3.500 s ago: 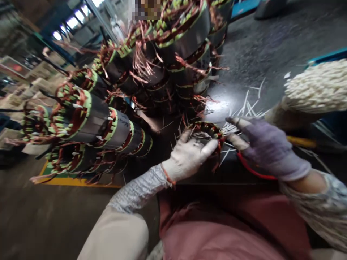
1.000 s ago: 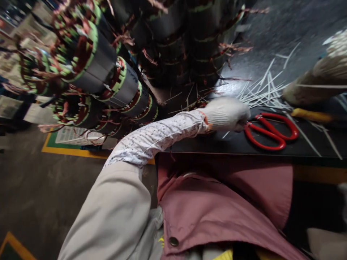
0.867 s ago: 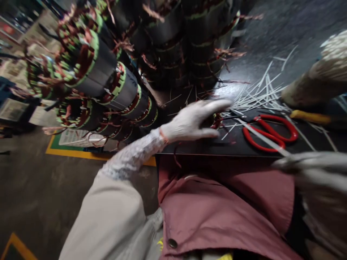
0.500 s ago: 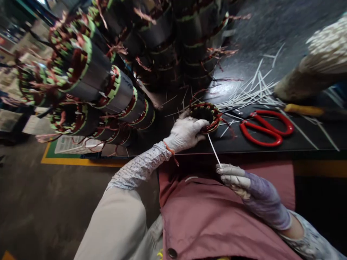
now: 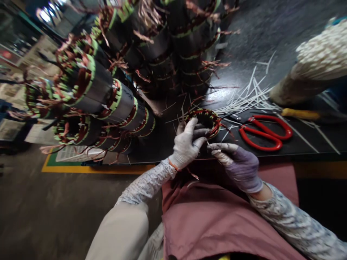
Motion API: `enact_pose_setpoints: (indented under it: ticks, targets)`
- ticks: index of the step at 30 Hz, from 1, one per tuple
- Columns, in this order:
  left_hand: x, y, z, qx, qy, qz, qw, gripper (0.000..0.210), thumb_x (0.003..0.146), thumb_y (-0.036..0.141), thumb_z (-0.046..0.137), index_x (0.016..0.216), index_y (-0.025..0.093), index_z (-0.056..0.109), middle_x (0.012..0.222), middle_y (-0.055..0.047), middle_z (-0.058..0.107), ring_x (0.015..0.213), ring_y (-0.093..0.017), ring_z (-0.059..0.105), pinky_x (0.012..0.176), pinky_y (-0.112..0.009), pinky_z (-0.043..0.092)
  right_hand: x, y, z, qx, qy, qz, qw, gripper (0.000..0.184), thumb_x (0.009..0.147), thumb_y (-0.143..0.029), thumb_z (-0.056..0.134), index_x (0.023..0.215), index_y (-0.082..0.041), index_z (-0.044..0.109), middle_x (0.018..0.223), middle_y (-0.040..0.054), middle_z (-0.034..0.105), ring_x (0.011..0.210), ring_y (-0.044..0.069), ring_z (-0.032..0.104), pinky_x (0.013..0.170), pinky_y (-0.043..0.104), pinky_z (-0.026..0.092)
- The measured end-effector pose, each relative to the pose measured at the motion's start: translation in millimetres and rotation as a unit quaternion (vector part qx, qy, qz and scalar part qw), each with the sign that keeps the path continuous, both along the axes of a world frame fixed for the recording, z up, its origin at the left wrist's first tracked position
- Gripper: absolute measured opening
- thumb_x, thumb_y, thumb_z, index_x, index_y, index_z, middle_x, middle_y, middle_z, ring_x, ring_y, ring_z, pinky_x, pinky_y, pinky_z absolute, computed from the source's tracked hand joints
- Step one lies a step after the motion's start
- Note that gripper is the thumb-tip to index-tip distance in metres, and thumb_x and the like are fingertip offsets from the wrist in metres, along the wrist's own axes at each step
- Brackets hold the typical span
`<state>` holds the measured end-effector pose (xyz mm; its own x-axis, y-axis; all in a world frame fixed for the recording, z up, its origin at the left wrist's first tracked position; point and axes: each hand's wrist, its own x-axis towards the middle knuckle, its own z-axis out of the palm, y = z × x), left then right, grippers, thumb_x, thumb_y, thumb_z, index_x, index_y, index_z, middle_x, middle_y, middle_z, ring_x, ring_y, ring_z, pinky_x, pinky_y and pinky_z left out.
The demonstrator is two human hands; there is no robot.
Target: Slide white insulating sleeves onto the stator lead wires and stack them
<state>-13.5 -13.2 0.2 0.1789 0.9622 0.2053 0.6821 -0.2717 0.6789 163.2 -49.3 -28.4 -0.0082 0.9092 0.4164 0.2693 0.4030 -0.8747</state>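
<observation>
A motor stator with red-brown windings and a dark bore stands at the bench's near edge. My left hand, in a whitish glove, is closed on its near left rim. Some fingers reach over the opening, and the thumb points toward my right hand. My right hand, in a purple and white glove, pinches a thin white strip just beside the stator's near side. Only a short piece of that strip shows between the two hands.
Red-handled scissors lie right of the stator. Behind them are loose white strips and a yellow-handled tool. A thick bundle of white strips is at the far right. Stacked stators crowd the left and back.
My right hand has moved up toward the stator, and far less of the white strip shows. My left hand's fingers have shifted, lifting over the opening.
</observation>
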Motion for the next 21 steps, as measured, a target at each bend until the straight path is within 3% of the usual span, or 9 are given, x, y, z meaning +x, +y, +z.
enact_pose_setpoints:
  ticks: [3, 6, 11, 16, 21]
  targets:
    - [2.3, -0.7, -10.5, 0.066, 0.005, -0.028, 0.997, 0.035, 0.098, 0.023, 0.062, 0.133, 0.023, 0.065, 0.114, -0.006, 0.081, 0.118, -0.021, 0.074, 0.131, -0.052, 0.028, 5.1, 1.5, 15.9, 0.014, -0.021, 0.018, 1.000, 0.005, 0.090, -0.027, 0.072, 0.086, -0.025, 0.073, 0.090, 0.0028, 0.078, 0.079, 0.016, 0.075, 0.072, 0.028, 0.065]
    - [1.6, 3.8, -10.5, 0.084, 0.034, -0.054, 0.994, 0.016, 0.098, 0.023, 0.065, 0.107, 0.027, 0.078, 0.111, -0.004, 0.082, 0.109, -0.020, 0.077, 0.128, -0.052, 0.032, 7.5, 13.3, 24.8, 0.015, -0.070, 0.038, 0.997, 0.006, 0.090, -0.028, 0.071, 0.085, -0.025, 0.073, 0.084, 0.0028, 0.076, 0.075, 0.017, 0.073, 0.071, 0.029, 0.063]
    - [-1.5, 6.8, -9.1, 0.089, 0.021, -0.053, 0.994, 0.016, 0.099, 0.025, 0.065, 0.101, 0.029, 0.080, 0.108, -0.003, 0.083, 0.109, -0.019, 0.077, 0.125, -0.049, 0.037, 5.0, 35.9, 19.0, 0.016, -0.124, 0.039, 0.991, 0.011, 0.088, -0.033, 0.071, 0.083, -0.024, 0.075, 0.078, 0.0025, 0.076, 0.069, 0.019, 0.072, 0.063, 0.031, 0.059]
    - [-2.4, 6.2, -13.4, 0.134, -0.037, -0.064, 0.988, 0.018, 0.100, 0.028, 0.063, 0.097, 0.026, 0.080, 0.103, -0.003, 0.083, 0.103, -0.017, 0.078, 0.120, -0.045, 0.044, 10.6, 31.4, 18.4, 0.009, -0.123, 0.045, 0.991, 0.013, 0.090, -0.035, 0.069, 0.084, -0.026, 0.074, 0.080, 0.0021, 0.076, 0.068, 0.018, 0.071, 0.064, 0.031, 0.058]
    - [-2.6, 7.2, -13.0, 0.105, -0.017, -0.067, 0.992, 0.018, 0.100, 0.025, 0.063, 0.098, 0.027, 0.080, 0.106, -0.003, 0.083, 0.108, -0.019, 0.077, 0.124, -0.049, 0.039, 7.1, 43.1, 11.4, 0.039, -0.181, 0.036, 0.982, 0.016, 0.092, -0.037, 0.065, 0.090, -0.025, 0.076, 0.084, 0.0029, 0.078, 0.073, 0.020, 0.073, 0.064, 0.031, 0.056]
